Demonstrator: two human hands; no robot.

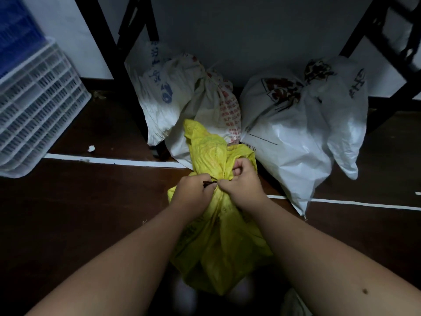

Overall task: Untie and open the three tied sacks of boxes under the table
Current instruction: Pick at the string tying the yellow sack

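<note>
Fingers (218, 184) amid white sacks (293, 124), crate (38, 106).

the two hands hide most of the dark tie (209, 184) on the yellow sack (218, 242). nothing inside any sack shows. the print on the white sacks (293, 142) is too blurry to read. the worktop legs (118, 65) run off the top edge.

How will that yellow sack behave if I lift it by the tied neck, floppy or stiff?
Probably floppy: the yellow sack shows deep creases and its top flap droops over. It may swing or sag, since both hands, the left hand and right hand, bunch the neck easily. Weight is hard to judge; its contents are hidden.
</note>
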